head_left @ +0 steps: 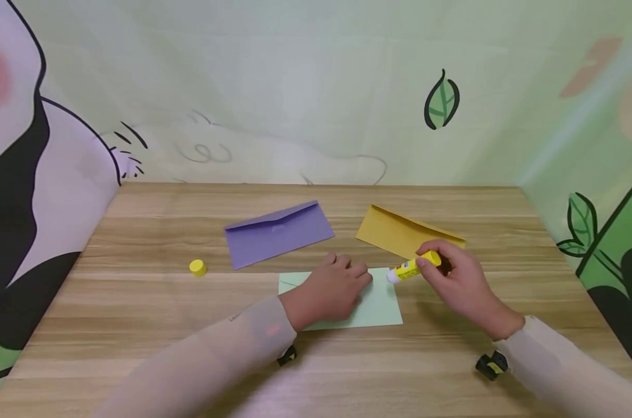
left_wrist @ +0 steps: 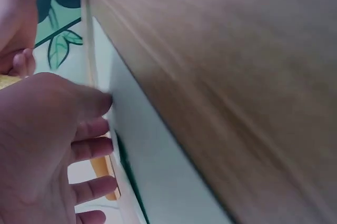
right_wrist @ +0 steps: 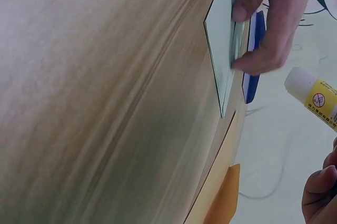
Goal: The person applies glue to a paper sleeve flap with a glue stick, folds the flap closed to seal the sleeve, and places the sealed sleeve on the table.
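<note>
A pale green envelope (head_left: 381, 307) lies on the wooden table in front of me. My left hand (head_left: 329, 290) rests on it, its fingertips (left_wrist: 97, 187) touching the paper near the upper edge and its palm covering the middle. In my right hand (head_left: 464, 284) I grip a yellow glue stick (head_left: 409, 269) between thumb and fingers. The white end of the stick is uncapped and points left, over the envelope's upper right corner. From the right wrist view, the glue stick (right_wrist: 318, 97) is tilted and held above the tabletop.
A round yellow cap (head_left: 198, 267) stands on the table (head_left: 154, 313) to the left. Farther back lie a purple envelope (head_left: 282, 237) and a yellow envelope (head_left: 386, 232), the latter partly behind my right hand. A printed cloth backdrop (head_left: 305, 87) rises behind the table's far edge.
</note>
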`<action>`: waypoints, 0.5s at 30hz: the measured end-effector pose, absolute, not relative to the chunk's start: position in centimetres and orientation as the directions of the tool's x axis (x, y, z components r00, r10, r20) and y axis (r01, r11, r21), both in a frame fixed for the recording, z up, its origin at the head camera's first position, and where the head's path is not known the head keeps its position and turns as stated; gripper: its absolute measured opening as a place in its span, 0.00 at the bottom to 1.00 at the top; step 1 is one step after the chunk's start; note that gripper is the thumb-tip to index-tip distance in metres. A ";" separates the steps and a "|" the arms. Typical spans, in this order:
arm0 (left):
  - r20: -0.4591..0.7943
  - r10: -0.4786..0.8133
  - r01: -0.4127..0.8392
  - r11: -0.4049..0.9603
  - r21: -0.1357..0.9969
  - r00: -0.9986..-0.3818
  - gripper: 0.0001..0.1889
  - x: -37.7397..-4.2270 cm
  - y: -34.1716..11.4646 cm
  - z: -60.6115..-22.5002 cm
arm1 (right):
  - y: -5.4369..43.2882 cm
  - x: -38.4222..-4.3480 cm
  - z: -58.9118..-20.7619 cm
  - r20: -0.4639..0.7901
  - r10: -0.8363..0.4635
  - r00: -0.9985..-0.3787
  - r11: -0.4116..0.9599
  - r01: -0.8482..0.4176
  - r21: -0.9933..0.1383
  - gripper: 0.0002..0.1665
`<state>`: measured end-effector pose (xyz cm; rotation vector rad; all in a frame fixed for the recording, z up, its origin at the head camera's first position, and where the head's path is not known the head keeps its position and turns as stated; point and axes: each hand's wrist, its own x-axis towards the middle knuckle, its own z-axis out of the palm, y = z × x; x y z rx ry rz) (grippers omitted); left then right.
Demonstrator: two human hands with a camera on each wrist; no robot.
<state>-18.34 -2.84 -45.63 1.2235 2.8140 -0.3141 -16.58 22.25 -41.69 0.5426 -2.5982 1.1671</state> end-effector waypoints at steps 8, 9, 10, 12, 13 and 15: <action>-0.137 0.713 0.726 0.678 -0.117 -0.687 0.30 -17.1 -4.2 -45.2 | 22.3 -16.6 -41.8 0.367 -0.227 -0.902 0.620 -0.425 -0.659 0.06; -0.131 0.709 0.721 0.681 -0.124 -0.692 0.30 -16.9 -4.3 -45.3 | 22.2 -16.7 -41.9 0.368 -0.230 -0.901 0.618 -0.428 -0.660 0.06; -0.121 0.702 0.713 0.689 -0.130 -0.701 0.30 -16.6 -4.4 -45.3 | 22.2 -16.7 -41.9 0.368 -0.233 -0.900 0.615 -0.430 -0.661 0.06; -0.097 0.686 0.693 0.707 -0.141 -0.721 0.29 -16.2 -4.5 -45.5 | 22.1 -16.7 -42.0 0.368 -0.239 -0.899 0.613 -0.434 -0.660 0.06; -0.089 0.678 0.683 0.716 -0.144 -0.730 0.29 -16.0 -4.6 -45.6 | 22.1 -16.7 -42.0 0.368 -0.239 -0.899 0.609 -0.434 -0.664 0.06; -0.076 0.666 0.669 0.728 -0.151 -0.742 0.29 -15.6 -4.6 -45.7 | 22.0 -16.7 -42.1 0.368 -0.236 -0.900 0.599 -0.433 -0.674 0.07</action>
